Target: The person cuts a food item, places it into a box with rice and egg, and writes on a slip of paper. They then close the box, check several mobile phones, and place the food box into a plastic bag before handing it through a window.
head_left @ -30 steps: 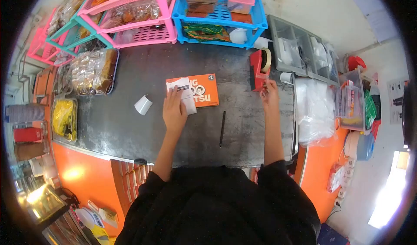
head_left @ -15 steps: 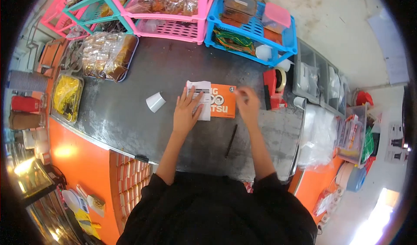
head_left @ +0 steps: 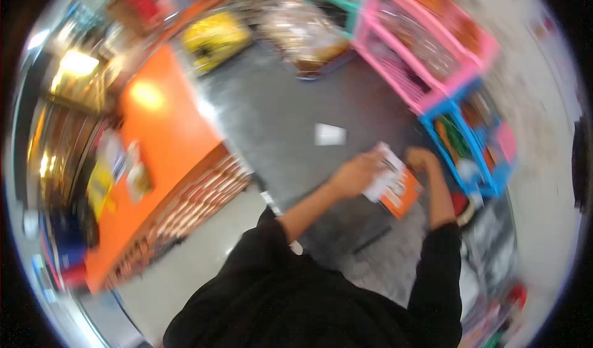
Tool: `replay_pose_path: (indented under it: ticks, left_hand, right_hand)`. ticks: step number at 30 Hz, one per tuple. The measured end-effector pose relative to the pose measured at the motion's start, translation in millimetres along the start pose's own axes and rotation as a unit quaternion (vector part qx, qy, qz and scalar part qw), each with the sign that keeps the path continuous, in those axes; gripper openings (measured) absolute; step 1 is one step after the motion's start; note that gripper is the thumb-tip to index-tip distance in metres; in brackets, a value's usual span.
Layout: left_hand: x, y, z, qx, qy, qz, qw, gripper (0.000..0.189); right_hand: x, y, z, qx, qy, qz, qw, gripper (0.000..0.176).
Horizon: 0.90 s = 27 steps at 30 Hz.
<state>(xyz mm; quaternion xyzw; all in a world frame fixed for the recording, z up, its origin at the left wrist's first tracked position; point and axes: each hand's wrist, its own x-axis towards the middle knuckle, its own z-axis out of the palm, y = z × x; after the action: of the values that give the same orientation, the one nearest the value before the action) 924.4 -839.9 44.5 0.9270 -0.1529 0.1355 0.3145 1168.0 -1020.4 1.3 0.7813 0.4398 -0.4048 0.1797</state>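
- Orange book [head_left: 404, 198] flat on grey counter [head_left: 296, 107], white slip [head_left: 384, 176] lying over it.
- L hand [head_left: 355, 174] on slip at book's left edge; fingers blurred, can't tell if spread or pinching.
- R hand [head_left: 422, 159] at book's far edge, looks curled; grip unclear.
- White scrap [head_left: 330, 134] up-left of book, apart.
- Pen [head_left: 372, 239] below book; blue rack [head_left: 435, 135] just beyond it.

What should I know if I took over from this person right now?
Left hand: on the white slip, which lies on the orange packet.
Right hand: at the slip's far edge. Blur hides both hands' fingers.
Pen and red tape dispenser lie on the grey table nearby.
Done: slip set on the packet. Whether it is stuck down cannot be seen.
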Motion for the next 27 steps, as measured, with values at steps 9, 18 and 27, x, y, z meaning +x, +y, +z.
replay_pose_path:
  ticks: [9, 18, 27]
  left_hand:
    - [-206, 14, -126, -0.220, 0.312, -0.301, 0.874, 0.061]
    - [-495, -89, -291, -0.335, 0.715, -0.519, 0.326, 0.072]
    - [-520, -137, -355, 0.165, 0.496, -0.575, 0.629, 0.073]
  right_hand:
    - [-51, -328, -78, 0.197, 0.548, -0.096, 0.807, 0.016]
    - [191, -783, -133, 0.392, 0.239, -0.337, 0.822, 0.038]
    - [180, -793, -148, 0.652, 0.214, -0.294, 0.666, 0.017]
